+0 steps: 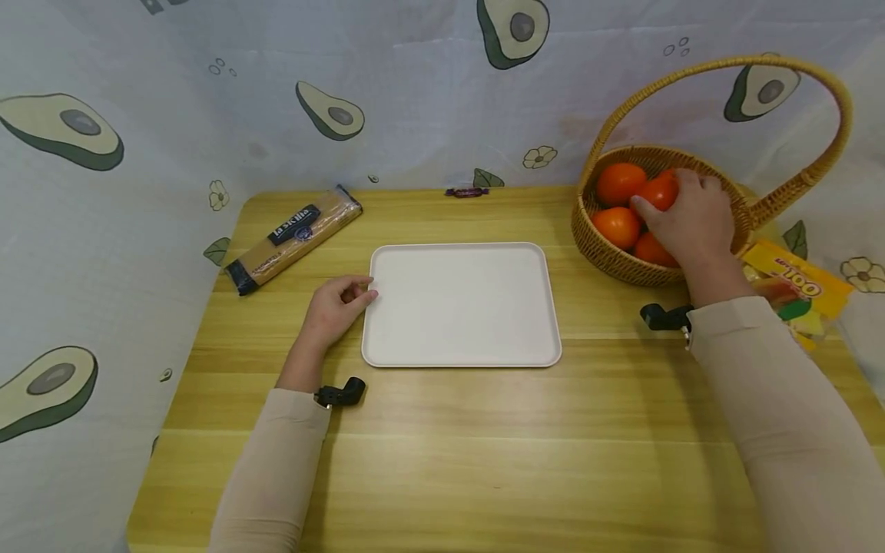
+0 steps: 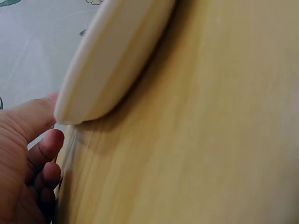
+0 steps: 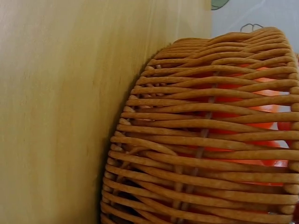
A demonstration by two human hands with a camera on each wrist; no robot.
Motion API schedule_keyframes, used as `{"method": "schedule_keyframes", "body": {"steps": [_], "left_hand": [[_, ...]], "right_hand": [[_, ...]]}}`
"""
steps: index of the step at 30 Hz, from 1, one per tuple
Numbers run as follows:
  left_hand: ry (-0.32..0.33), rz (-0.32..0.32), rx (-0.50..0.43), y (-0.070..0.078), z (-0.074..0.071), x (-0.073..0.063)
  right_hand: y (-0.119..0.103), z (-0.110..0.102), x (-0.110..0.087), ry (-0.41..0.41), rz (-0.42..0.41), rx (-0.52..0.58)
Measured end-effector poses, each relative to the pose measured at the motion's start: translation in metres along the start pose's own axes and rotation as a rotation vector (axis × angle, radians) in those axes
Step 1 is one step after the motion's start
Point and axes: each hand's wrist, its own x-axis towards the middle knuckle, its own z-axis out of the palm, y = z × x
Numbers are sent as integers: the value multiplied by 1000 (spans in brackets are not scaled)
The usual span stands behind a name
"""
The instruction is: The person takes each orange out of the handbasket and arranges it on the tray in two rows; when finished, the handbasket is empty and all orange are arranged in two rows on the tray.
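At the left edge of the white rectangular tray [image 1: 461,306] is my left hand [image 1: 333,309]. Its thumb and index finger pinch the rim; the other fingers curl loosely below, as the left wrist view of the tray [image 2: 110,60] shows. My right hand [image 1: 694,219] reaches into a wicker basket [image 1: 615,259] with a tall arched handle. Thumb and fingers grip a red tomato [image 1: 659,190] there. Other tomatoes [image 1: 621,184] lie around it, some partly hidden by the hand. In the right wrist view the basket's woven side [image 3: 201,135] hides the hand.
A pack of spaghetti [image 1: 293,240] lies at the table's back left. A small purple-wrapped candy [image 1: 467,193] is at the back edge. Yellow snack packaging [image 1: 798,280] sits right of the basket, partly behind my right arm. A patterned cloth [image 1: 415,92] hangs behind the wooden table [image 1: 498,461].
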Motion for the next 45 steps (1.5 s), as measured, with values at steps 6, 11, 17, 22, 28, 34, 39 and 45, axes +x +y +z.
{"method": "schedule_keyframes", "body": {"steps": [6,11,17,22,28,34,39,45], "left_hand": [[-7,-14,-7,-1,1,1],[-2,-11,-17,-4,1,2],[3,-12,-15,-4,3,1],[0,-27,-16,-4,3,0],[11,-21,-21,-5,3,0],[15,-13,-20,-4,2,-1],[-3,-50,-12,-3,0,-2],[-15,-85,-28,-2,-2,-2]], "right_hand": [[4,1,3,11,17,-14],[5,0,6,16,7,-24],[7,-1,5,7,-11,-10],[9,-2,3,24,-24,40],[9,-5,0,34,21,103],[6,-10,-6,45,93,206],[0,-15,-14,77,96,241],[-9,-17,-26,119,95,332]]}}
